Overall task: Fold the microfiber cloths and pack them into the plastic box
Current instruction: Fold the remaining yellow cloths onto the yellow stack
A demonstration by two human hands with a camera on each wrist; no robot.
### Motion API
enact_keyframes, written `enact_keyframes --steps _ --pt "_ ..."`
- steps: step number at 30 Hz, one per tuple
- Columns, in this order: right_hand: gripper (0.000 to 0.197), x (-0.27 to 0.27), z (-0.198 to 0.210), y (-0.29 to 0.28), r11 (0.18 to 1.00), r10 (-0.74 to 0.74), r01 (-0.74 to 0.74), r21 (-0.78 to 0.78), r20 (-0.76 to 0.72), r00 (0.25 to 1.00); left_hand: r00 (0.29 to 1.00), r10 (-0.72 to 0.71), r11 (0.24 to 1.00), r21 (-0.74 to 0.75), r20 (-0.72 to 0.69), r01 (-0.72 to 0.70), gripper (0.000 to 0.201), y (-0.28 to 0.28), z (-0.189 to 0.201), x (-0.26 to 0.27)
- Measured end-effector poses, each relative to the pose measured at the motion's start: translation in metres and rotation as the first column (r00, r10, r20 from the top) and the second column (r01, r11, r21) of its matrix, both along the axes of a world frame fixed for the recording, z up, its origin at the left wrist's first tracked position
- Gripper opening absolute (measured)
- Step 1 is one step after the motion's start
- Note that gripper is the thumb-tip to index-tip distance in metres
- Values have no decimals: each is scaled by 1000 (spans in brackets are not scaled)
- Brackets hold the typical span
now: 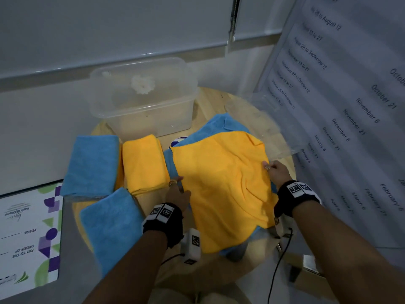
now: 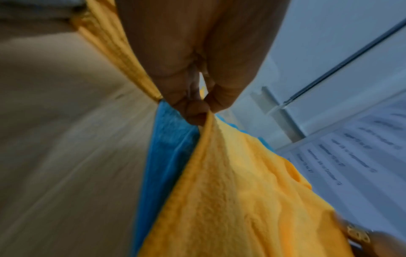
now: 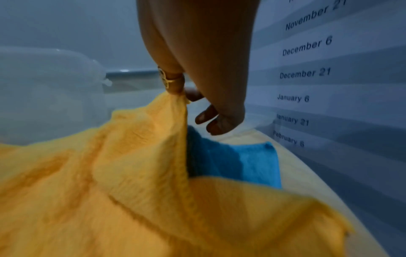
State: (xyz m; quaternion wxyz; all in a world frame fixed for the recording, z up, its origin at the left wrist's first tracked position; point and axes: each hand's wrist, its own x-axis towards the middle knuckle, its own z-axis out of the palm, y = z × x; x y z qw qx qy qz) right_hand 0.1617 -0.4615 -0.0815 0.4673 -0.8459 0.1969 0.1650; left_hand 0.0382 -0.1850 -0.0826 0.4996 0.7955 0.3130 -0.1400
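An unfolded yellow cloth [image 1: 221, 183] lies spread over blue cloths [image 1: 210, 126] on the round wooden table [image 1: 210, 99]. My left hand [image 1: 178, 189] pinches the yellow cloth's [image 2: 230, 200] left edge, as the left wrist view shows at my left hand [image 2: 201, 113]. My right hand [image 1: 274, 170] pinches its right edge; in the right wrist view my right hand [image 3: 182, 94] holds a raised fold of the yellow cloth [image 3: 110, 191]. A clear plastic box [image 1: 144, 95] stands open at the table's far side. Folded cloths lie to the left: a yellow one [image 1: 143, 163] and two blue ones [image 1: 93, 165], [image 1: 111, 224].
A clear lid [image 1: 265, 126] leans at the table's right. A printed date sheet [image 1: 341, 106] hangs on the right wall. A printed board [image 1: 28, 233] lies at the lower left. A cable [image 1: 278, 264] hangs below my right wrist.
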Motion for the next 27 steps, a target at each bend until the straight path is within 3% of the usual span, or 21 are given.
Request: enact_keyframes --steps 3,7,11,13,14,16,19,23,27 --pt "32 3 16 -4 999 -35 29 36 160 987 983 -126 992 29 135 123 41 8 20 8" --pt "27 5 38 -7 994 -89 67 85 278 956 971 -80 997 36 226 74 34 28 57 24" --pt "25 9 66 -11 994 -111 109 27 351 930 932 -181 943 325 313 74 26 60 96 43" --pt "25 14 78 -16 995 -71 93 -42 369 927 920 -182 923 383 348 38 26 76 107 52" --pt "23 16 83 -18 994 -48 82 -78 363 930 913 -155 936 352 377 13 24 81 112 56" --pt "20 26 89 -23 994 -35 66 -87 315 948 909 -18 989 141 416 -45 22 89 119 63" --pt "18 35 98 -24 996 -90 86 31 187 978 893 165 983 -148 418 -113 21 94 128 69" --pt "18 38 112 -16 966 -169 132 224 151 974 884 225 969 -187 410 -160 23 97 137 90" --pt "26 48 130 -12 939 -268 154 307 374 888 860 243 969 -152 449 -194 32 94 157 126"
